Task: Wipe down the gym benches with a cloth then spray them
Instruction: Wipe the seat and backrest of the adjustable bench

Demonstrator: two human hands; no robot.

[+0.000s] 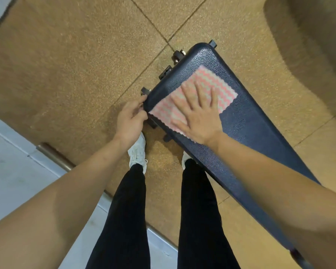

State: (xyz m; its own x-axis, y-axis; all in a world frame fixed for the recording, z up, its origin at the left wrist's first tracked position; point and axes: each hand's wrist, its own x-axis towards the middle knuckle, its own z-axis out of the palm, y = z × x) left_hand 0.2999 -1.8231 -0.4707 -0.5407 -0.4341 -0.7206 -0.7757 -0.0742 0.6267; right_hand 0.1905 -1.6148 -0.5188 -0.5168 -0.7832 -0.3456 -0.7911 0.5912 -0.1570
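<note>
A dark blue padded gym bench [246, 123] runs from the centre of the view down to the lower right. A pink and white zigzag cloth [208, 84] lies spread flat on its near end. My right hand [197, 111] presses flat on the cloth with the fingers spread. My left hand [131, 118] curls around the corner edge of the bench at the cloth's left end. No spray bottle is in view.
Black frame bolts and brackets [177, 56] stick out beyond the bench end. My legs in black trousers and white shoes [137, 152] stand beside the bench on brown speckled rubber floor tiles [70, 65]. A grey floor strip [12, 171] runs along the left.
</note>
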